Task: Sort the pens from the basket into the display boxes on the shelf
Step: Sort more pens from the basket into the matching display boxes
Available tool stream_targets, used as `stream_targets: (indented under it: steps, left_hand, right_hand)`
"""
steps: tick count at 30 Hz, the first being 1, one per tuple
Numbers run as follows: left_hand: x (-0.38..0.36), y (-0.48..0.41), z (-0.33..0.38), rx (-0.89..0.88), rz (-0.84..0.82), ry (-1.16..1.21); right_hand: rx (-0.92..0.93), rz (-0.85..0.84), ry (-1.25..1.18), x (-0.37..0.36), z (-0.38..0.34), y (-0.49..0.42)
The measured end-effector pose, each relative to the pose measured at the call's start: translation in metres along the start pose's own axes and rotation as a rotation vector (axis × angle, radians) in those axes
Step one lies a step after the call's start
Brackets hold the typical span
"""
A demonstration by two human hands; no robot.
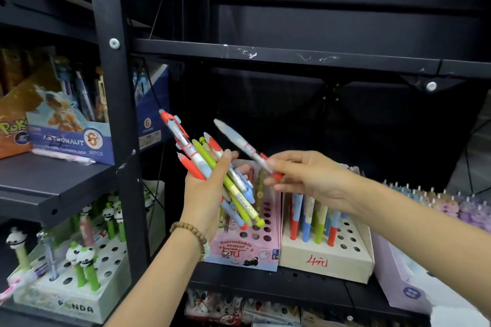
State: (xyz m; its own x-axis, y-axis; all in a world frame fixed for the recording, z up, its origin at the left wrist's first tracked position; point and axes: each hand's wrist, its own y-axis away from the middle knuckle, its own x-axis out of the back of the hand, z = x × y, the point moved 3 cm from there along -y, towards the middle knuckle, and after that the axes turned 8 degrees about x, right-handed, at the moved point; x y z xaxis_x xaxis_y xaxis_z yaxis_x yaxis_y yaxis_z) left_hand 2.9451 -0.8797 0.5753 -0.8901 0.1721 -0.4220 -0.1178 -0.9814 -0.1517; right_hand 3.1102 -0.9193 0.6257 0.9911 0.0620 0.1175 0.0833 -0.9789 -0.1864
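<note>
From the head view, my left hand clenches a bundle of pens; my right hand pinches one pen near its red end above the pink box (light, stiff, slick plastic, so I'd pinch mid-barrel).

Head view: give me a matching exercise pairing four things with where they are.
1. bundle of pens
2. single grey-and-red pen
3. pink display box
4. beige display box

A. in the right hand
B. on the shelf, right of the pink one
C. in the left hand
D. on the shelf, behind the left hand

Pairs: 1-C, 2-A, 3-D, 4-B
</note>
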Motion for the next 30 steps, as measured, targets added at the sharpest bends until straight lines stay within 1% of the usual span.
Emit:
stream_targets:
  steps: [3,5,8,10,12,16,20,23,25,28,30]
  left_hand:
    - [-0.007,0.000,0.000,-0.015,-0.049,-0.009]
    - [-0.013,0.000,-0.003,-0.013,-0.064,-0.021]
    - [-0.023,-0.001,-0.010,-0.007,-0.084,-0.041]
    - [-0.031,-0.001,-0.013,-0.010,-0.096,-0.044]
    - [-0.034,-0.002,-0.015,-0.006,-0.092,-0.058]
    - [-0.008,-0.006,-0.008,-0.038,-0.029,-0.170]
    - [0.023,0.000,-0.001,-0.106,-0.119,-0.191]
    - [0.040,0.007,0.000,-0.128,-0.123,-0.203]
    - [0.049,0.009,-0.003,-0.121,-0.112,-0.195]
    - [0.056,0.012,-0.006,-0.097,-0.099,-0.181]
    - [0.057,0.014,-0.007,-0.081,-0.096,-0.166]
  right_hand:
    - [0.009,0.159,-0.253,0.028,-0.010,0.001]
    - [0.049,0.271,-0.343,0.051,-0.016,0.004]
    - [0.107,0.386,-0.351,0.082,-0.017,0.011]
    - [0.138,0.430,-0.332,0.100,-0.016,0.017]
    - [0.154,0.410,-0.299,0.109,-0.015,0.021]
    - [0.177,0.243,-0.145,0.097,-0.014,0.016]
    - [0.185,0.091,0.135,0.059,-0.014,0.002]
    - [0.212,0.012,0.302,0.028,-0.008,-0.008]
    - [0.224,-0.016,0.391,0.013,0.001,-0.014]
    - [0.237,-0.007,0.574,0.000,0.015,-0.019]
    - [0.250,-0.018,0.638,-0.006,0.021,-0.020]
